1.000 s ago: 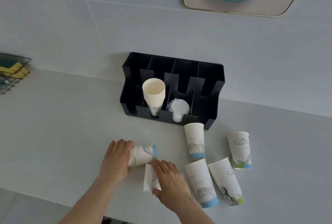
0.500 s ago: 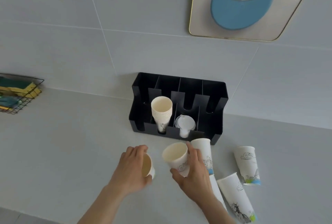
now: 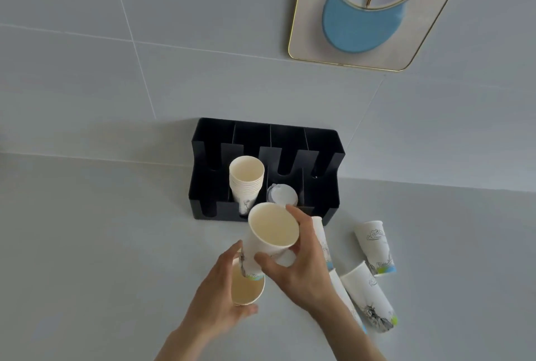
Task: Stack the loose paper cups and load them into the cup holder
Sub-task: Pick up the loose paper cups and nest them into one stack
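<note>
Both our arms reach in from below. Our right hand [image 3: 300, 269] grips one cup [image 3: 268, 237], its base dipping into the cup [image 3: 246, 288] cradled in our left hand [image 3: 222, 294], right before the holder [image 3: 327, 186].

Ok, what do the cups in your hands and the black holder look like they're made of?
Cup in right hand: apparently paper, matte cream inside, printed white wall, rolled rim. Cup in left hand: looks the same. Holder: probably rigid plastic or acrylic, smooth black, thin flat panels.

A gold-rimmed tray [image 3: 300, 50] with a blue disc [image 3: 359, 30] hangs on the tiled wall [image 3: 174, 41].
</note>
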Motion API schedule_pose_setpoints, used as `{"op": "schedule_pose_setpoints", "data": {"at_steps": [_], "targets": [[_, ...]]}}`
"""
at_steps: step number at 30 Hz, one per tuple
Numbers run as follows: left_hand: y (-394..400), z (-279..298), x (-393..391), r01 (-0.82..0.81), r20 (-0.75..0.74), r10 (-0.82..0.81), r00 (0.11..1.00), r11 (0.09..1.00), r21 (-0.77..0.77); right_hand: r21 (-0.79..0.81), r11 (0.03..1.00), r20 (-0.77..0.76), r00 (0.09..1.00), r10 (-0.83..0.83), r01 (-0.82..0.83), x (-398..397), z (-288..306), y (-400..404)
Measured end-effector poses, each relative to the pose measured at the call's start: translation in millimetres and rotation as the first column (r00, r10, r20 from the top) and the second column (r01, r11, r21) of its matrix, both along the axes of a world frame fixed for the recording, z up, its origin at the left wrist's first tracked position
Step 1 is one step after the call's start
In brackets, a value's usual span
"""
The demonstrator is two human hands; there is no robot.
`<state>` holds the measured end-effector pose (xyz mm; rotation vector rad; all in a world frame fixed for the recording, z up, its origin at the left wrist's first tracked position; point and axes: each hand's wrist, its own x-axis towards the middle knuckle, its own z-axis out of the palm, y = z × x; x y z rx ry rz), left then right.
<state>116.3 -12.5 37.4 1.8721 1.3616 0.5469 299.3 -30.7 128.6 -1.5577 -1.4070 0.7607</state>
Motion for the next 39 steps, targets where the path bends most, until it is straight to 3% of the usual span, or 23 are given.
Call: {"op": "schedule_pose_setpoints", "data": {"at_steps": [6, 9, 17, 20, 23, 26, 28, 32, 39], "targets": [[0.6, -4.3, 2.3, -0.048, 0.143, 0.055, 0.988, 0.997, -0.055, -0.123, 0.991, 0.220, 0.972, 0.084, -0.058, -16.8, -35.8, -20.2], [2.3, -8.9, -1.3, -0.026, 0.139, 0.033, 0.990, 0.998, -0.054, -0.175, 0.977, 0.314, 0.934, 0.170, -0.119, -18.8, -57.0, -26.6], [4.9, -17.9, -10.0, 0.013, 0.119, -0.011, 0.993, 1.000, -0.015, -0.249, 0.962, 0.365, 0.910, 0.197, -0.108, -19.7, -74.9, -25.1], [5.7, -19.0, -6.5, -0.009, 0.136, 0.009, 0.991, 1.000, 0.002, -0.239, 0.968, 0.367, 0.930, 0.022, 0.072, 0.7, -74.5, -25.6], [7.5, -19.8, -0.6, -0.027, 0.126, 0.027, 0.992, 1.000, 0.003, -0.145, 0.898, 0.538, 0.795, -0.280, 0.415, 40.9, -88.6, -31.7], [10.2, -20.0, 2.5, -0.026, 0.130, 0.026, 0.991, 1.000, -0.003, -0.293, 0.820, 0.632, 0.743, -0.220, 0.492, 69.8, -100.7, -39.0], [12.9, -20.6, 3.8, -0.021, 0.121, 0.022, 0.992, 1.000, -0.006, -0.382, 0.797, 0.642, 0.755, -0.135, 0.468, 75.8, -110.9, -43.7], [15.4, -20.0, 5.9, -0.020, 0.130, 0.021, 0.991, 1.000, -0.007, -0.383, 0.808, 0.653, 0.750, -0.106, 0.448, 70.8, -128.4, -46.9], [16.8, -23.5, 6.4, -0.022, 0.118, 0.021, 0.993, 1.000, 0.005, -0.199, 0.897, 0.492, 0.832, -0.256, 0.393, 43.4, -70.1, -34.2]]}}
